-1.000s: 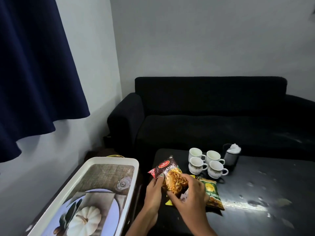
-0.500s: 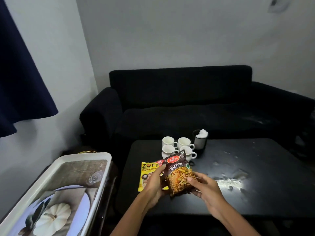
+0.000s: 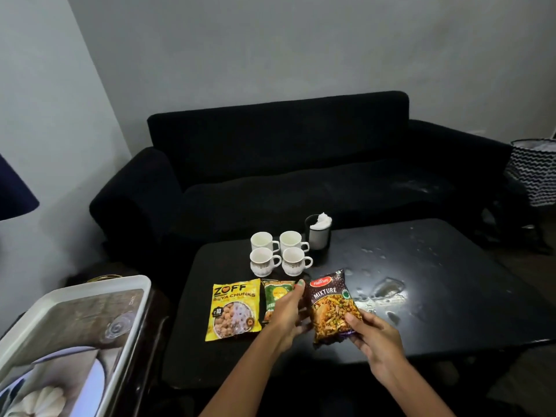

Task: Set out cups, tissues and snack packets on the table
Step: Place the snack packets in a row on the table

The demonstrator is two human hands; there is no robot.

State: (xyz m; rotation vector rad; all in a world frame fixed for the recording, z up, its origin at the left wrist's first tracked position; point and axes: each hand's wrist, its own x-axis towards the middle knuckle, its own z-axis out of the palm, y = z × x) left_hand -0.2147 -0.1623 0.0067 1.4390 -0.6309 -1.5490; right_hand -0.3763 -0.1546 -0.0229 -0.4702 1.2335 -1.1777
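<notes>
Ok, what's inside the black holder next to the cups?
White tissue bunches up above the rim of the black holder. How far down it goes, or whether anything else is in there, is hidden by the holder's wall.

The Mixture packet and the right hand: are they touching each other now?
Touching. The head view shows the right hand with its fingers curled over the lower right corner of the Mixture packet, pinching it above the table.
</notes>
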